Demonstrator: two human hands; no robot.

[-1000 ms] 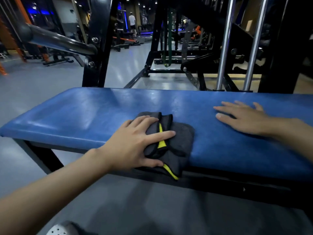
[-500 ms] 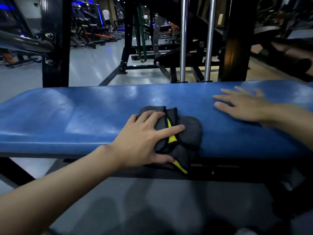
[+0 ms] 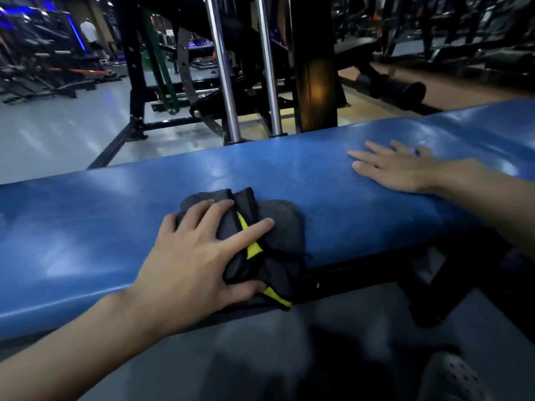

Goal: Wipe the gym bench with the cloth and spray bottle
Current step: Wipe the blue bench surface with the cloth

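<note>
Glossy blue vinyl-like bench (image 3: 289,180) pad; on it a matt, fuzzy grey cloth (image 3: 278,227). Behind the bench, polished metal rods (image 3: 223,68) and matt black frame (image 3: 133,82).

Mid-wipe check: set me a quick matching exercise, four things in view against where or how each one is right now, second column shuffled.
Column one:
1. cloth
2. left hand
3. right hand
4. chrome rods

Column two:
A. lying flat on bare blue padding, toward the right end of the bench
B. standing upright behind the bench
C. dark grey with yellow trim, bunched at the bench's near edge
D. pressing down on the cloth

Pairs: 1-C, 2-D, 3-A, 4-B.
</note>
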